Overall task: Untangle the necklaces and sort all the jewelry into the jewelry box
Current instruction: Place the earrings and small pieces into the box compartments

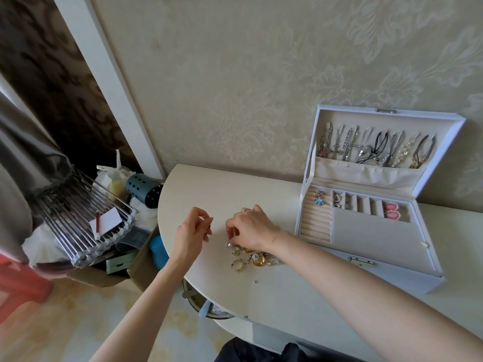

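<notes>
Jewelry heaped on the tabletop; right hand pinches a piece of it, left hand pinches a dark bit.

Cream table with a rounded left end, pushed against damask-patterned wallpaper. Just left of the table, an open cardboard box crammed with clutter. Across the box top, farther left of the table, a tilted metal wire rack carrying a white card and a red pen. Just beside the table's left edge, a teal cylinder dotted with holes; lower along that same edge, a blue bottle. Well left of the table, a dark patterned curtain and a red stool.
</notes>
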Available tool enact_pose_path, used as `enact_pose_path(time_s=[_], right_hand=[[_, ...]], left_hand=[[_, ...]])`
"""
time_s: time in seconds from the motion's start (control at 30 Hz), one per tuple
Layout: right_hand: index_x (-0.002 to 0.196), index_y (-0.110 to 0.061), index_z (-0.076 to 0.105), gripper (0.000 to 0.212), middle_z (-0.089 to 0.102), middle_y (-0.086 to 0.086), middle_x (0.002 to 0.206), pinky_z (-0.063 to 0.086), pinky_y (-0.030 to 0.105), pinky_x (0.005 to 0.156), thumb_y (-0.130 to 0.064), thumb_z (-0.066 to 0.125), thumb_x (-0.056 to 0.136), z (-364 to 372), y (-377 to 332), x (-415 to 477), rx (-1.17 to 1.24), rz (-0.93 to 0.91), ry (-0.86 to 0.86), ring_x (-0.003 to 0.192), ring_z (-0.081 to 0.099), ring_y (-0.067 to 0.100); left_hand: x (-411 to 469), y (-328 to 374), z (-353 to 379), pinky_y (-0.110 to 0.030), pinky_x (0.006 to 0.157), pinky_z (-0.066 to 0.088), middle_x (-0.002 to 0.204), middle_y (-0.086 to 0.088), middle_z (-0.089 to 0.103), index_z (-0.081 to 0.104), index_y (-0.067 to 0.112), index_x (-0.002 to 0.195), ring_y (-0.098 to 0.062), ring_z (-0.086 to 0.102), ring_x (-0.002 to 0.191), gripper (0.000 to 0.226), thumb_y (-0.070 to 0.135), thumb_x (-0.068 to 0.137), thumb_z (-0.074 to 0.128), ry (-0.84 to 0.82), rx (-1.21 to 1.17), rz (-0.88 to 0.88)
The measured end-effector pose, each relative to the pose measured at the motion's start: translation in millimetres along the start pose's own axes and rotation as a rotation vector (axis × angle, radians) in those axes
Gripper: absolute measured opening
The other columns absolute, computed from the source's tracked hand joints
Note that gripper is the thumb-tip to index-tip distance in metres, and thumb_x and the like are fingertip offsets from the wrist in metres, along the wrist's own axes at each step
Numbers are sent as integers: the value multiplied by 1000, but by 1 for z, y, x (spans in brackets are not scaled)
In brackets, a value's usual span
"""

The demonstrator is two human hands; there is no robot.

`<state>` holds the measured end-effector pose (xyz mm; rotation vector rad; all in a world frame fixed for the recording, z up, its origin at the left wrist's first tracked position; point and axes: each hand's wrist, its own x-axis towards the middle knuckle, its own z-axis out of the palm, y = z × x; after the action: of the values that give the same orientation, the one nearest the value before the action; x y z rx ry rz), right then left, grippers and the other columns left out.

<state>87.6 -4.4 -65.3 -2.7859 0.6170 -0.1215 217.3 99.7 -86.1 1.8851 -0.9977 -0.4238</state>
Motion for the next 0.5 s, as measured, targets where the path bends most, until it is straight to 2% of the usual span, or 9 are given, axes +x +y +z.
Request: enact_pose_path(time_s=[0.2, 0.33, 0.5], right_hand=[[87, -18, 68, 10, 65, 0, 98, 29, 36, 87, -17, 59, 85, 0, 1, 0, -25, -4, -37, 103, 52, 19], [88, -16, 67, 11, 66, 1, 98, 28, 35, 88, -17, 56, 86, 2, 1, 2, -29, 4, -67, 103, 51, 20], [92, -20, 65, 21, 63, -10, 89, 29, 33, 89, -5, 51, 86, -3, 4, 0, 120, 70, -56, 100, 52, 17]], left_hand=[[0, -2, 3, -14, 54, 44, 70, -5, 61, 56, 4, 89, -14, 54, 58, 10, 10, 95, 51, -40, 17, -6], [1, -1, 3, -12, 56, 45, 74, -2, 63, 57, 9, 89, -10, 58, 61, 6, 9, 94, 53, -26, 27, 8], [1, -4, 4, -9, 61, 46, 85, -3, 65, 58, 11, 94, -8, 62, 74, 10, 3, 89, 59, -12, 27, 18]])
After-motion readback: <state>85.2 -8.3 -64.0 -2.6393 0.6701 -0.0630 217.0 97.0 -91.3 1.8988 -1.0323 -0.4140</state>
